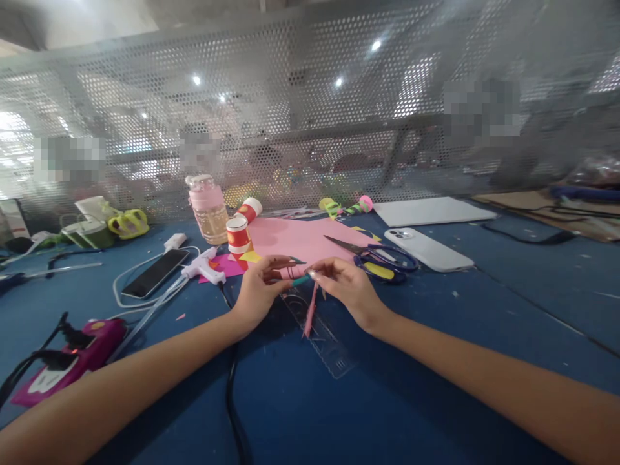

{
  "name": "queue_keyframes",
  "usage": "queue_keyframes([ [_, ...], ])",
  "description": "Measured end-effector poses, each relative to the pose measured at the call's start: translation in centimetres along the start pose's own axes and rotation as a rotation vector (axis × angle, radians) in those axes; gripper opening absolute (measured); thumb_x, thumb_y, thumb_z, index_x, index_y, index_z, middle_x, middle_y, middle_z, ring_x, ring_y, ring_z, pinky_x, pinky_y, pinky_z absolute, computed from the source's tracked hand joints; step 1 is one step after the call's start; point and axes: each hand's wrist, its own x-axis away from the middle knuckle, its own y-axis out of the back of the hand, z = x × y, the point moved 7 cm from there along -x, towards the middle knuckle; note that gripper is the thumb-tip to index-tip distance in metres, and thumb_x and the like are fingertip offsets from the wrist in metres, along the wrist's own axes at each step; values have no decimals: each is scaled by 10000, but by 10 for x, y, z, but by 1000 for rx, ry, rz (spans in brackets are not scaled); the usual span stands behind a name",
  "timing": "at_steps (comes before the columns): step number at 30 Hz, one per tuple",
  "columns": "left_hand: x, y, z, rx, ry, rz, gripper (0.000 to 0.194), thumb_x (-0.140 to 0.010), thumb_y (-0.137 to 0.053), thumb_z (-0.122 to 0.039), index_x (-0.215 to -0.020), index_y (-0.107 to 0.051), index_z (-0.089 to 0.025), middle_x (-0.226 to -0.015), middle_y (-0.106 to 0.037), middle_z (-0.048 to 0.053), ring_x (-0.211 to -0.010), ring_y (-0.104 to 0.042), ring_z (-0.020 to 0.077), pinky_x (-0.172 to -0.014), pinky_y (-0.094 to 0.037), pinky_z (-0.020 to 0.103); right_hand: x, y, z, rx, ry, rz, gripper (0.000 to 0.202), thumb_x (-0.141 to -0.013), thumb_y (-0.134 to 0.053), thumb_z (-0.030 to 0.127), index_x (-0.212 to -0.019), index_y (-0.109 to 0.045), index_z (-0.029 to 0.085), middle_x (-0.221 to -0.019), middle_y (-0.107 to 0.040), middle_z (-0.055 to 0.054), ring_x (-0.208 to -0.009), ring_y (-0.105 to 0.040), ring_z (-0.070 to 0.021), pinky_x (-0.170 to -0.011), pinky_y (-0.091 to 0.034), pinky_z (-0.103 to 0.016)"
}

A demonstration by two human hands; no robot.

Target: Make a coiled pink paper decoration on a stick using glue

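Between my two hands is a small pink paper roll (291, 272) with dark lines on it. My left hand (259, 290) is closed around its left end. My right hand (349, 290) pinches at the roll's right end, by a teal strip (301, 280). A thin twisted pink paper piece (310, 313) hangs or lies below my right fingertips; whether it joins the roll I cannot tell. Under it, a clear plastic ruler (334, 354) lies on the blue table (300, 413). Pink paper sheets (300, 236) lie just beyond my hands.
Scissors (387, 261) and a white phone (431, 250) lie right of the paper. To the left are a glue gun (206, 266), paper cups (238, 236), a bottle (209, 213), a black phone (155, 273) and a power strip (80, 358) with cables.
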Motion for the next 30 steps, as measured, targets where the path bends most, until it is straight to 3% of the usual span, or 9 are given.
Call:
queue_keyframes([
  [6, 1, -6, -1, 15, 2, 64, 350, -544, -669, -42, -871, -603, -147, -899, -655, 37, -759, -622, 132, -656, -508, 245, -1, -3, -4, -31, -65, 50, 205, -636, -642, 307, -777, -603, 163, -652, -552, 6, -580, -478, -102, -542, -405, -260],
  [15, 2, -14, 7, 55, 55, 181, 580, -478, -753, -70, -1019, -566, -161, -1085, -593, 83, -742, -609, 129, -699, -511, 291, 0, -4, -3, -40, -73, 39, 210, -631, -641, 302, -786, -617, 164, -615, -534, 23, -567, -475, -100, -547, -410, -262],
  [20, 1, -14, 10, 71, 73, 174, 595, -508, -757, -102, -1063, -545, -136, -978, -637, 81, -770, -609, 144, -708, -498, 285, -1, -3, -3, -48, -69, 19, 212, -609, -658, 297, -766, -602, 167, -625, -537, 21, -559, -475, -96, -534, -403, -260],
  [24, 1, -15, 14, 146, 126, 181, 573, -537, -746, -101, -1070, -540, -139, -943, -653, 75, -779, -618, 153, -707, -496, 289, -1, -2, -2, -37, -59, 3, 220, -613, -664, 313, -758, -595, 163, -634, -545, 14, -556, -470, -95, -520, -397, -258],
  [30, 2, -21, 11, 379, 208, 276, 613, -506, -760, -58, -1068, -551, -189, -1093, -616, 75, -965, -585, 189, -780, -484, 290, -1, -1, -2, -22, -68, -3, 223, -620, -659, 324, -759, -596, 162, -647, -554, 8, -578, -490, -104, -561, -420, -277],
])
